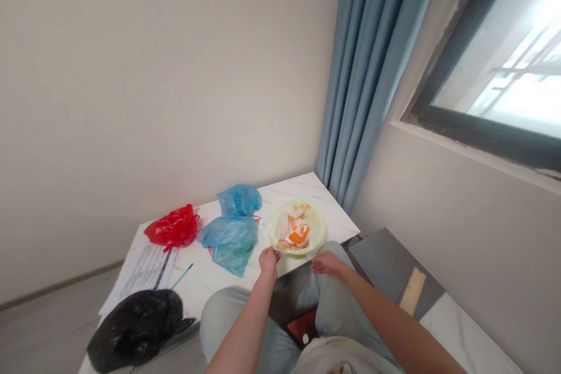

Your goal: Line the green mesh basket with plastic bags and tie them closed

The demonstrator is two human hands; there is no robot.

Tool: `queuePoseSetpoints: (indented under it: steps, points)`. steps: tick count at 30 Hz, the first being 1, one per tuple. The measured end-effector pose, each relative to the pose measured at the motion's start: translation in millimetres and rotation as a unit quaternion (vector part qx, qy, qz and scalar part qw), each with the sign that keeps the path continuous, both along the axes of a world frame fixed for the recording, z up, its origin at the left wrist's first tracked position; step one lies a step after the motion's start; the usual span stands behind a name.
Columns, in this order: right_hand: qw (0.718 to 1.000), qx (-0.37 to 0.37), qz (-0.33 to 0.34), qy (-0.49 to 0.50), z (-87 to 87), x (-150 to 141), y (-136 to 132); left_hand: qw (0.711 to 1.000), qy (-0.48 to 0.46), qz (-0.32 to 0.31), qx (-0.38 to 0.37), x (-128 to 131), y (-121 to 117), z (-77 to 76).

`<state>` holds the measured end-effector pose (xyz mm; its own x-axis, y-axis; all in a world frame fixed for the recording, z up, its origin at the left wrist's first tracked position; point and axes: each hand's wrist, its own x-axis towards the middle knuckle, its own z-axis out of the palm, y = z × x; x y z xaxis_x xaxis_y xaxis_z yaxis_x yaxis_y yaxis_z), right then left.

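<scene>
A pale green bowl (276, 228) with orange peel and white scraps stands near the front right corner of the white marble table (307, 187). My left hand (269, 258) grips the bowl's near rim, fingers closed on it. My right hand (326, 263) rests on my knee just below the table's edge, to the right of the bowl; its fingers are curled and I see nothing in them.
Two blue plastic bags (232, 228) and a red bag (173, 228) lie left of the bowl. A black bag (135, 327), printed papers (142, 272) and a pen (182, 276) are at the near left. Blue curtain (368, 70) and a window stand on the right, with a dark bench (390, 263) below.
</scene>
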<state>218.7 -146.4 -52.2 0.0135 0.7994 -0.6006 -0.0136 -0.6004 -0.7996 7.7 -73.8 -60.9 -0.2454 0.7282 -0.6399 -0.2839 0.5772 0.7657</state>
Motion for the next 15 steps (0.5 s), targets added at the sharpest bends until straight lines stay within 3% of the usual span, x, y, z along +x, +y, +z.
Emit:
queuePoseSetpoints:
  steps: [4, 8, 11, 15]
  points:
    - [0.997, -0.009, 0.026, 0.07, 7.1, 13, -28, 0.999, 0.039, 0.021, 0.012, -23, 10, 12.3]
    - [0.996, 0.018, 0.011, 0.083, 19.2, 25, -30, 0.992, 0.115, 0.016, 0.058, -42, 16, 26.8]
    - [0.997, 0.074, 0.002, 0.033, 38.1, 27, -8, 0.97, 0.2, -0.006, 0.139, -42, 20, 40.4]
    - [0.987, 0.15, 0.023, -0.043, 63.9, 13, 47, 0.922, 0.279, -0.074, 0.259, -22, 25, 56.3]
